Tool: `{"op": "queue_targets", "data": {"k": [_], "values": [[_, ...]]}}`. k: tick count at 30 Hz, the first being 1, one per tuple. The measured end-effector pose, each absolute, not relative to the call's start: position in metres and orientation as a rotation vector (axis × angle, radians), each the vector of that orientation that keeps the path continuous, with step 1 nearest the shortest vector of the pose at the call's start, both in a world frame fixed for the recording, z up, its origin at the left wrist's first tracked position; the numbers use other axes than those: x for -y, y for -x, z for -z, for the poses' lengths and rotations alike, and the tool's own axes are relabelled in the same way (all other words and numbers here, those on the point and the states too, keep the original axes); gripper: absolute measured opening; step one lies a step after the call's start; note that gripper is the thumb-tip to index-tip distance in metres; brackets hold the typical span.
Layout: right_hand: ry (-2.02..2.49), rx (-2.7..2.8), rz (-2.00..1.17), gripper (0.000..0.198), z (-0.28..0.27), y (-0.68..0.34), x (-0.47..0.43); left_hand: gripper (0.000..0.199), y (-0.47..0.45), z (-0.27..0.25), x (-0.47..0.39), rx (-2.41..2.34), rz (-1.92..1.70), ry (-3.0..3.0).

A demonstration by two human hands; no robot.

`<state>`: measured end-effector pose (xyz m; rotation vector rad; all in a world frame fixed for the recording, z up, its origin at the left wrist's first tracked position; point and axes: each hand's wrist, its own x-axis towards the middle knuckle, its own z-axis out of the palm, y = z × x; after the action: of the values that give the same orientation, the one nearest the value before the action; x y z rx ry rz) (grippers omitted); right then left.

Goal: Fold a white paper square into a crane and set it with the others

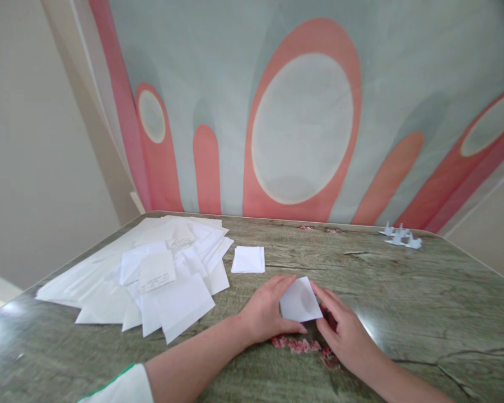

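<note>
A small square sheet of white paper (301, 301) is held between my two hands just above the table. On its left side, my left hand (269, 307) grips the edge, with the thumb along the bottom and the fingers behind the top corner. At the right edge, my right hand (340, 324) pinches the sheet between thumb and fingers. The paper looks flat and slightly tilted; whether it has a fold I cannot tell. Behind my left hand lies a neat stack of white paper squares (248, 259).
A spread pile of loose white papers (185, 305) covers the table's left side, some with printed lines. Several small folded white paper figures (399, 236) stand at the back right corner. The wood-patterned table (403, 291) meets a red and grey patterned backdrop (222, 73).
</note>
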<state>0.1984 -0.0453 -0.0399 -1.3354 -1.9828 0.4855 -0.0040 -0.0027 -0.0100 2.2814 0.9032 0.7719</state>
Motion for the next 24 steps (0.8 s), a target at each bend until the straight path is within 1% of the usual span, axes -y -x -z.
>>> {"op": "queue_targets", "data": {"k": [3,8,13,18,24], "values": [[1.367,2.003,-0.419,0.061,0.045,-0.198,0.046,0.091,0.003,0.012,0.002,-0.922,-0.748,-2.289],[1.382,2.024,-0.377,0.058,0.05,-0.197,0.044,0.092,0.003,0.013,0.001,-0.958,-0.707,-2.3],[1.36,2.052,-0.344,0.056,0.044,-0.195,0.046,0.091,0.004,0.016,0.001,-0.975,-0.693,-2.317],[1.378,2.076,-0.329,0.059,0.037,-0.195,0.048,0.089,0.004,0.016,0.001,-0.988,-0.68,-2.321],[1.372,2.067,-0.31,0.048,0.039,-0.195,0.046,0.087,0.004,0.015,0.001,-0.987,-0.667,-2.342]]}}
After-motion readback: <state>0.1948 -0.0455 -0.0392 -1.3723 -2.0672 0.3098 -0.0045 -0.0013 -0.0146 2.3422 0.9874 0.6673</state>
